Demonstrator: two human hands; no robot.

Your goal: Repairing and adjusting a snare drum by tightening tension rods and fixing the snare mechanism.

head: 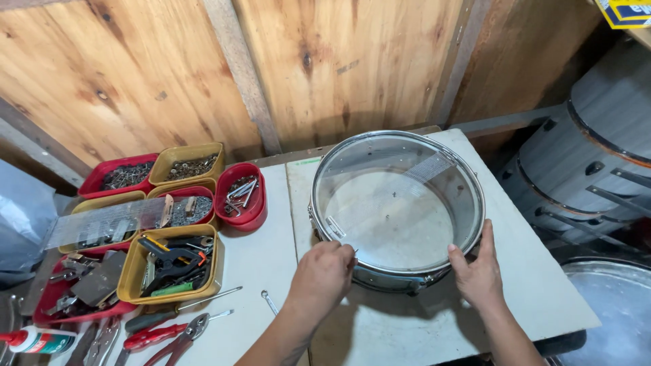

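Observation:
A shallow metal snare drum (398, 207) with a clear head lies flat on a white workbench (529, 285). My left hand (323, 274) rests on the near left of its rim, fingers curled around something small at the edge; what it pinches is hidden. My right hand (478, 271) lies on the near right of the rim, fingers pressed against the hoop. A few small screws show through the clear head.
Yellow and red trays (173, 261) of screws, clamps and metal parts stand at the left. Red pliers (169, 337), a small wrench (269, 301) and a glue bottle (34, 339) lie near the front. Stacked drums (597, 156) stand at the right; a wooden wall rises behind.

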